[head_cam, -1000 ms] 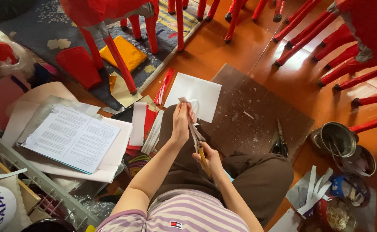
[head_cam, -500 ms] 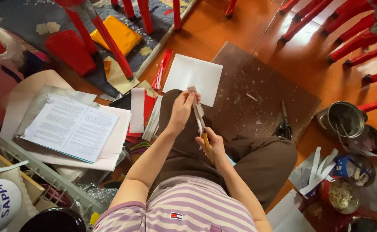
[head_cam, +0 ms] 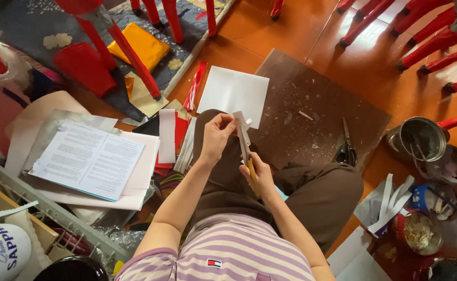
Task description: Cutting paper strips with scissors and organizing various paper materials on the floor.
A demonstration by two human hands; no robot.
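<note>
Two hands worked one small white paper piece (head_cam: pixel 240 123) above the lap. Left hand (head_cam: pixel 215 138) pinched the piece at its edge; right hand (head_cam: pixel 257 174) was clenched on yellow-handled scissors (head_cam: pixel 247 153), blades at the piece. Step judged: mid-cut; next move would need steady feed. Piece was thin, stiff-looking; brown board (head_cam: pixel 317 104) beyond it was matte, scrap-flecked. White sheet (head_cam: pixel 233 93) lay flat just behind the piece.

Seated person's left hand (head_cam: pixel 215 136) pinching a small white paper strip (head_cam: pixel 240 120), right hand (head_cam: pixel 259 174) gripping a yellow-handled cutter (head_cam: pixel 248 156) against it, white sheet (head_cam: pixel 233 93) lying on brown board (head_cam: pixel 317 104), black scissors (head_cam: pixel 347 148) resting nearby
</note>
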